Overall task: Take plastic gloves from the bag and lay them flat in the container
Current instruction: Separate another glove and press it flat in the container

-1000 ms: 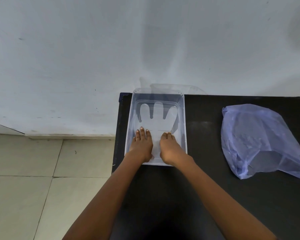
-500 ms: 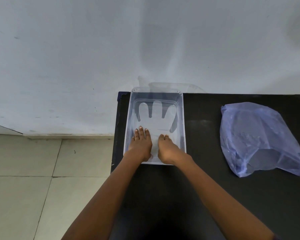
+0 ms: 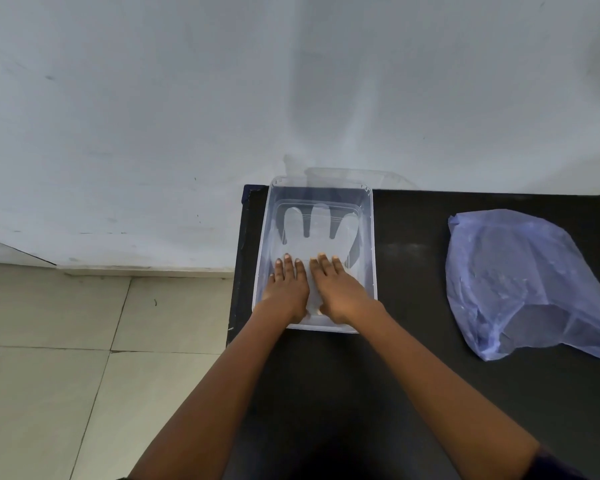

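Observation:
A clear plastic container [image 3: 370, 237] stands at the far left corner of the black table [image 3: 413, 341]. A translucent plastic glove [image 3: 317, 233] lies flat on its floor, fingers pointing away from me. My left hand [image 3: 286, 289] and my right hand [image 3: 336, 289] rest palm down, side by side, on the glove's cuff half, fingers stretched out and pressing it flat. Neither hand grips anything. A crumpled pale blue plastic bag [image 3: 520, 282] lies on the table to the right, well apart from both hands; more gloves show faintly through it.
A clear lid [image 3: 378, 176] leans between the container and the grey wall [image 3: 222, 98] behind. The table's left edge drops to a tiled floor [image 3: 66, 358]. Bare black tabletop lies between the container and the bag, and in front of me.
Both hands slid a little farther along the glove toward its fingers, and the right hand spread flatter. The container and the bag stayed where they were.

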